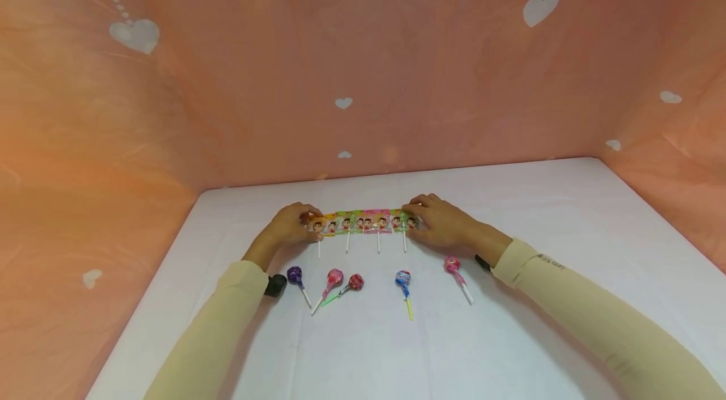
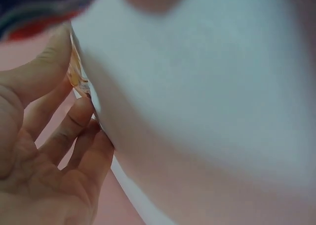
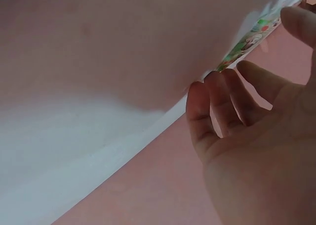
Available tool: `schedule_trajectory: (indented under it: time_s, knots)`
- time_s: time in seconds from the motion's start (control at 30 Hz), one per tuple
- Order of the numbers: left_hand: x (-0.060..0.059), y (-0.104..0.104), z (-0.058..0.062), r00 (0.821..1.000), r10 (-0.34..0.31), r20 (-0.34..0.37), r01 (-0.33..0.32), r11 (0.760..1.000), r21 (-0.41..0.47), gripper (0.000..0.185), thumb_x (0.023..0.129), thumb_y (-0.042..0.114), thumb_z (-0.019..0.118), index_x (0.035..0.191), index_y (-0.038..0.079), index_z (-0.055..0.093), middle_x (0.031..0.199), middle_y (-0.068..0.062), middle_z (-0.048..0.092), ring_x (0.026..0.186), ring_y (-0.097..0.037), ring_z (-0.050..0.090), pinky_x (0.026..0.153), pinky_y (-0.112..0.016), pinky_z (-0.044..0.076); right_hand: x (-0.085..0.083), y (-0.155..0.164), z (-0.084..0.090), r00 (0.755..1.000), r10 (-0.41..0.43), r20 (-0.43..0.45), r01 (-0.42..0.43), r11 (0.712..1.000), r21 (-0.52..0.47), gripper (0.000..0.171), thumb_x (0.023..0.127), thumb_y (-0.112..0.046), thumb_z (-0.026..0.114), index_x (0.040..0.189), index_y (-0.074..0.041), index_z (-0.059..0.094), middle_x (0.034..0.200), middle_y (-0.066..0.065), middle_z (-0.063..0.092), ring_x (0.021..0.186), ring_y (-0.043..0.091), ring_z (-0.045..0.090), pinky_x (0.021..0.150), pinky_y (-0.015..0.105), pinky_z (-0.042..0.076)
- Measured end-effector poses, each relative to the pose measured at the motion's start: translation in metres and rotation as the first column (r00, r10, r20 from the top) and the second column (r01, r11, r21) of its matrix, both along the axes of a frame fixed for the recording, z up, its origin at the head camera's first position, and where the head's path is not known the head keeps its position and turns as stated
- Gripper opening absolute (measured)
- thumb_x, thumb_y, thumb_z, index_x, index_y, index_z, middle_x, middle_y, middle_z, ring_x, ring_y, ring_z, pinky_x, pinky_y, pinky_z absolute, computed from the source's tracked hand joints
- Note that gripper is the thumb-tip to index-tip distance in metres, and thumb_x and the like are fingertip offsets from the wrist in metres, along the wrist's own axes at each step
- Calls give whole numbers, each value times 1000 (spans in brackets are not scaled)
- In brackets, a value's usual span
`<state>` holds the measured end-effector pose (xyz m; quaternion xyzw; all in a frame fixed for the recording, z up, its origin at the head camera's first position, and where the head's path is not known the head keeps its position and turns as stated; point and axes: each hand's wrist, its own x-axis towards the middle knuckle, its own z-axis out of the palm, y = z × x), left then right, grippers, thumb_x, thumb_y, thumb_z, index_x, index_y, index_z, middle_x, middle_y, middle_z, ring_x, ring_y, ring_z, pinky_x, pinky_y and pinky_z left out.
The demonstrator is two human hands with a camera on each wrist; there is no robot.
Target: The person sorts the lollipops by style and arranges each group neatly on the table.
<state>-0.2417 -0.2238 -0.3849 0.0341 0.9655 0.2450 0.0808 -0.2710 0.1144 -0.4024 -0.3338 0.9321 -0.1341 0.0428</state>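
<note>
Several flat lollipops in printed wrappers [image 1: 363, 222] lie side by side in a row on the white table, sticks toward me. My left hand [image 1: 292, 223] is at the row's left end, thumb and fingers around the orange-wrapped lollipop [image 1: 324, 225]. In the left wrist view, that hand's fingertips [image 2: 81, 109] rest right at the table surface beside the orange wrapper [image 2: 75, 71]. My right hand [image 1: 442, 222] holds the row's right end, at a green-wrapped lollipop [image 1: 398, 222]. The right wrist view has this green wrapper [image 3: 249, 42] between thumb and fingers, partly hidden.
Nearer me lie round lollipops: a purple one [image 1: 294, 274], a pink one [image 1: 335, 278], a small red one [image 1: 355, 281], a blue one [image 1: 403, 278] and another pink one [image 1: 452, 264]. A peach curtain with white hearts [image 1: 397, 72] borders the table [image 1: 363, 356].
</note>
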Motion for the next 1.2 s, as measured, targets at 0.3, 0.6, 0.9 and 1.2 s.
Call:
schedule_trajectory:
  time_s: [0.3, 0.6, 0.9, 1.2]
  knots:
    - [-2, -1, 4, 1000, 8, 12, -8, 1000, -4, 52, 81, 19, 82, 129, 6, 64, 110, -17, 59, 99, -29, 53, 95, -48, 46, 6, 5, -1, 1000, -7, -27, 7, 1000, -1, 61, 96, -45, 57, 147, -12, 48, 149, 13, 47, 135, 32, 46, 113, 53, 38]
    - [-1, 0, 4, 998, 42, 35, -43, 999, 15, 53, 84, 21, 81, 132, 9, 62, 118, -18, 59, 104, -31, 52, 99, -49, 46, 16, 12, 1, 994, 36, -102, -40, 999, -32, 59, 95, -43, 60, 144, -11, 52, 144, 12, 51, 130, 31, 48, 110, 52, 39]
    - [0, -16, 5, 1000, -27, 14, 26, 999, 46, 56, 85, 21, 79, 135, 7, 58, 120, -19, 62, 120, -37, 55, 109, -53, 42, 32, 26, 3, 985, 53, -166, -66, 995, -75, 55, 95, -41, 61, 140, -10, 54, 140, 13, 53, 129, 32, 46, 110, 53, 38]
    - [23, -37, 11, 997, -60, -49, 65, 993, 99, 38, 92, 22, 71, 126, 7, 65, 120, -21, 65, 120, -41, 60, 102, -54, 48, 51, 53, 1, 985, 1, -175, -12, 998, -64, 50, 95, -39, 61, 138, -13, 57, 141, 9, 53, 132, 29, 44, 111, 53, 38]
